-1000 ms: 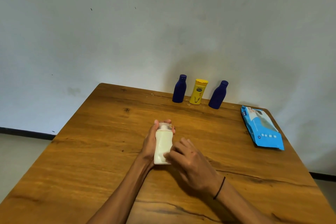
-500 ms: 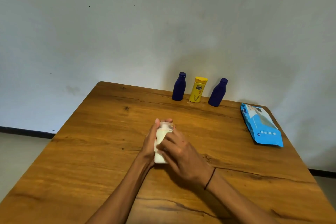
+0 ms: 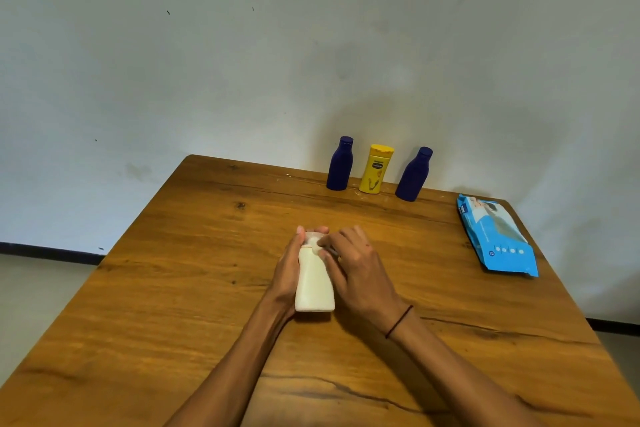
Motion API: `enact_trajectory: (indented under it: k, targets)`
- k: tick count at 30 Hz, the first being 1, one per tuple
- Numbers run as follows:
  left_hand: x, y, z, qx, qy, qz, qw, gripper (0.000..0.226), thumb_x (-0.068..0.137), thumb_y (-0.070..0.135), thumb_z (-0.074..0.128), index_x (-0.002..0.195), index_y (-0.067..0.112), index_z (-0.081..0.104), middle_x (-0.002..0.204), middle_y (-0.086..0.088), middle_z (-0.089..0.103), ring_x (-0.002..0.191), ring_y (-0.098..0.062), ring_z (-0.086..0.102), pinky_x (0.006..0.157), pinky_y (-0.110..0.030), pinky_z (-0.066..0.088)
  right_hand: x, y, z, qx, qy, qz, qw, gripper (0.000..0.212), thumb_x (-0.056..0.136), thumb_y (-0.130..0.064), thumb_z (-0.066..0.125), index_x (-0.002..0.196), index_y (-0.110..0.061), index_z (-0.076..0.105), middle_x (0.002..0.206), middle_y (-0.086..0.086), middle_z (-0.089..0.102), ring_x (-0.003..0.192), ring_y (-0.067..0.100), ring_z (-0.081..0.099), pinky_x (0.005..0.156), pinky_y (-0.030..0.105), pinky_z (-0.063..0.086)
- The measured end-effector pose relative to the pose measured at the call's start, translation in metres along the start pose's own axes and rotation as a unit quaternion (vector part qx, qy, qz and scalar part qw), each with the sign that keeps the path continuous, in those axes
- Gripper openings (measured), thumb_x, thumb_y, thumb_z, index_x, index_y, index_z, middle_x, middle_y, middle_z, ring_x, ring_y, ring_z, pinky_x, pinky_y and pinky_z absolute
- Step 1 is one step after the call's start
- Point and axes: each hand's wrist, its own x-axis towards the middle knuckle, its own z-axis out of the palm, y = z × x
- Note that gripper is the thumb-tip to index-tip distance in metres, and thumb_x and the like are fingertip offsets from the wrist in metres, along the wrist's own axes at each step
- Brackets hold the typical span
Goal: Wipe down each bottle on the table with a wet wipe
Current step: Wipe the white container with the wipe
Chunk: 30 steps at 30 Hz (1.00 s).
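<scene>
Now | white bottle [image 3: 314, 282] upright, cap up | left hand [image 3: 288, 272] fingers wrapped around it | right hand [image 3: 360, 272] fingers pinching cap

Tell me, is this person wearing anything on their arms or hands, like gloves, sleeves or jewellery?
No gloves and no sleeves show: both forearms are bare to the frame's edge. The right hand has a thin dark cord band around its wrist. The left hand shows no band, and I see no rings or watch.
</scene>
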Motion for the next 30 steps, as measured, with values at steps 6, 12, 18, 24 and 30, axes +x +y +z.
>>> enact_trajectory:
  k: [6,12,18,24,30]
  targets:
    - [0.002,-0.002,0.0,-0.036,0.009,0.009,0.999,0.049,0.105,0.058,0.046,0.117,0.02,0.076,0.103,-0.013,0.074,0.083,-0.023,0.071,0.068,-0.036,0.062,-0.019,-0.015,-0.006,0.011,-0.07,-0.136,0.988,0.023,0.109,-0.033,0.047,0.117,-0.019,0.062,0.114,-0.002,0.053,0.106,0.014,0.046,0.085,0.03,0.043]
    - [0.004,0.001,0.0,-0.031,0.008,0.029,0.999,0.051,0.101,0.061,0.042,0.111,0.025,0.078,0.098,-0.01,0.071,0.076,-0.02,0.063,0.063,-0.031,0.052,-0.046,0.001,-0.019,-0.043,-0.106,-0.175,0.978,0.029,0.113,-0.041,0.038,0.119,-0.023,0.061,0.105,-0.004,0.051,0.094,0.012,0.041,0.075,0.033,0.04]
    - [-0.001,-0.003,0.003,0.003,-0.008,0.011,1.0,0.053,0.099,0.064,0.043,0.118,0.025,0.073,0.102,-0.012,0.075,0.077,-0.024,0.071,0.061,-0.033,0.059,-0.013,0.008,-0.014,-0.054,-0.009,-0.116,0.992,0.026,0.105,-0.035,0.048,0.116,-0.015,0.062,0.11,0.006,0.06,0.098,0.015,0.045,0.078,0.036,0.048]
    - [-0.004,-0.002,0.001,0.031,0.019,0.039,0.999,0.048,0.1,0.064,0.046,0.115,0.03,0.076,0.101,-0.012,0.076,0.083,-0.024,0.075,0.065,-0.035,0.062,-0.001,-0.005,0.009,0.029,0.091,0.031,0.995,0.012,0.104,-0.022,0.064,0.116,-0.02,0.063,0.107,-0.005,0.059,0.099,0.011,0.051,0.082,0.026,0.046]
    - [0.004,-0.001,-0.002,0.059,0.096,0.137,0.984,0.045,0.106,0.059,0.04,0.124,0.026,0.065,0.104,-0.013,0.077,0.083,-0.027,0.074,0.065,-0.037,0.062,-0.032,-0.018,0.027,0.273,0.158,0.183,0.931,0.007,0.105,-0.021,0.066,0.103,-0.028,0.065,0.099,-0.013,0.067,0.091,0.013,0.066,0.069,0.036,0.056]
